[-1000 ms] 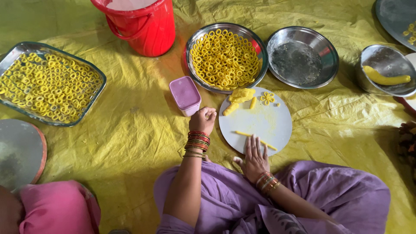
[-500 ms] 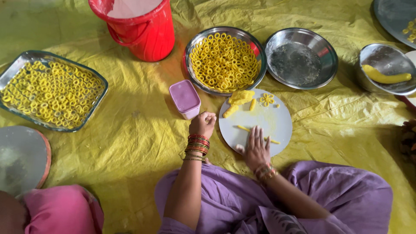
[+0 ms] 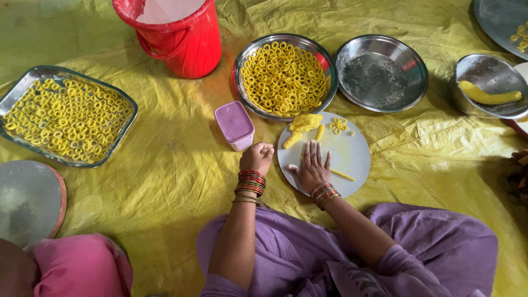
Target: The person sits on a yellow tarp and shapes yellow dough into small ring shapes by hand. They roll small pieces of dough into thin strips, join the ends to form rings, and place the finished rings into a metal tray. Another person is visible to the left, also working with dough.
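Head view: right hand (image 3: 313,165) lies spread flat on the grey round board (image 3: 355,159); left hand (image 3: 257,158) rests fisted beside the lilac tub (image 3: 235,124).

Only package-type thing around is that little squarish lilac plastic tub (image 3: 235,125) with its lid on, sitting on the yellow sheet (image 3: 165,176) just past my left fist (image 3: 257,158).

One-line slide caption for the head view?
Right hand flat on round board rolling yellow dough; left hand fisted beside pink tub.
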